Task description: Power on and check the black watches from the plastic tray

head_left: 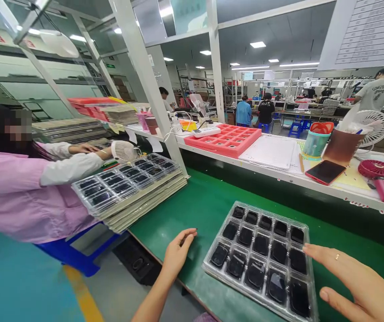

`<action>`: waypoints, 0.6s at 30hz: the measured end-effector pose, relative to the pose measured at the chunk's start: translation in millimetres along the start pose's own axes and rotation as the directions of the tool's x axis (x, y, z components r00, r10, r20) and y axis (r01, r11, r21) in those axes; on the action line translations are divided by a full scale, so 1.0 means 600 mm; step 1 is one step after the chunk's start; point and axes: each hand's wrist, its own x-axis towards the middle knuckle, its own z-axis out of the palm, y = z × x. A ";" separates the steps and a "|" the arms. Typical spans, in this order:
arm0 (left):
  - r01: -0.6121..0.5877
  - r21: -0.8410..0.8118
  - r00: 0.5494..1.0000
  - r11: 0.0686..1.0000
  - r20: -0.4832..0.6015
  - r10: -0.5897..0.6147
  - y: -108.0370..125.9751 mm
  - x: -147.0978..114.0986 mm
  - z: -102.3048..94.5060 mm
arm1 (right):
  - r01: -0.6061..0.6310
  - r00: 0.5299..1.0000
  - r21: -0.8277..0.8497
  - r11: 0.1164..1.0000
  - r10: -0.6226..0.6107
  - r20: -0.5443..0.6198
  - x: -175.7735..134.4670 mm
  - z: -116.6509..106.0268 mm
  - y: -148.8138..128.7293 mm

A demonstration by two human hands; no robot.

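Note:
A clear plastic tray lies on the green tabletop, its pockets filled with black, glossy, rounded rectangular pieces. My right hand is at the tray's right side, thumb and fingers spread, with a ring on one finger. Its forefinger tip meets or overlaps the tray's right rim; nothing is held. Left of the tray, my left hand hovers over the table edge, loosely bent, thumb and forefinger slightly apart. A tiny dark spot shows at its fingertip; I cannot tell what it is.
A stack of trays stands at the left, with more black pieces on top. Beside it a co-worker in a pink garment sits on a blue stool. The shelf above carries a red foam tray, a phone and a pink fan.

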 end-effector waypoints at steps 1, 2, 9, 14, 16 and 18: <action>-0.036 -0.007 0.998 0.999 0.053 0.036 0.014 0.009 0.003 | -0.021 0.998 -0.054 0.998 0.025 0.063 0.019 0.010 0.001; -0.102 0.010 0.988 0.995 0.116 0.101 0.031 0.020 0.008 | -0.034 0.993 -0.088 0.996 0.043 0.110 0.041 0.022 -0.001; -0.662 0.226 0.681 0.714 0.580 0.448 0.150 0.123 0.101 | -0.057 0.998 -0.091 0.994 0.059 0.017 0.260 0.130 -0.032; -0.677 0.263 0.653 0.687 0.645 0.397 0.152 0.152 0.143 | -0.179 0.982 -0.150 0.972 0.167 -0.090 0.337 0.195 -0.023; -0.657 0.144 0.634 0.740 0.636 0.440 0.151 0.150 0.143 | -0.128 0.982 0.034 0.991 0.131 -0.137 0.335 0.199 -0.020; -0.573 -0.001 0.634 0.819 0.634 0.444 0.159 0.146 0.142 | -0.092 0.977 0.345 0.934 0.151 -0.148 0.324 0.191 -0.017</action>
